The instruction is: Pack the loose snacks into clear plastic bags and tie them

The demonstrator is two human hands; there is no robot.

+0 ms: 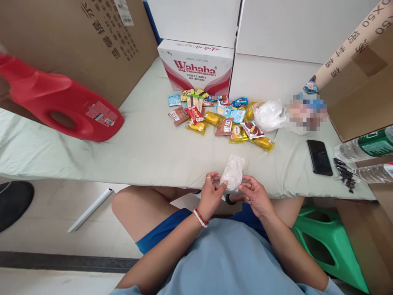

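Observation:
Near the front edge of the cloth-covered table, a crumpled, translucent white plastic bag [233, 171] is pinched from both sides. My left hand [212, 194] grips its lower left corner between thumb and fingers. On the opposite side, my right hand [254, 196] is closed on the bag's lower right edge. Whether anything lies inside the bag cannot be made out. Beyond it is a loose pile of wrapped snacks, among them a red packet [194, 114], yellow-wrapped cakes [238, 133] and a light blue packet [236, 114]. A knotted white plastic bag [270, 116] sits beside the pile.
A red jug [61, 102] leans in from the left. White cartons, including a Wahaha box [196, 69], line the back. On the right are a black phone [319, 157], keys [345, 174], water bottles [364, 148], a pixelated patch and a green stool [330, 246] below.

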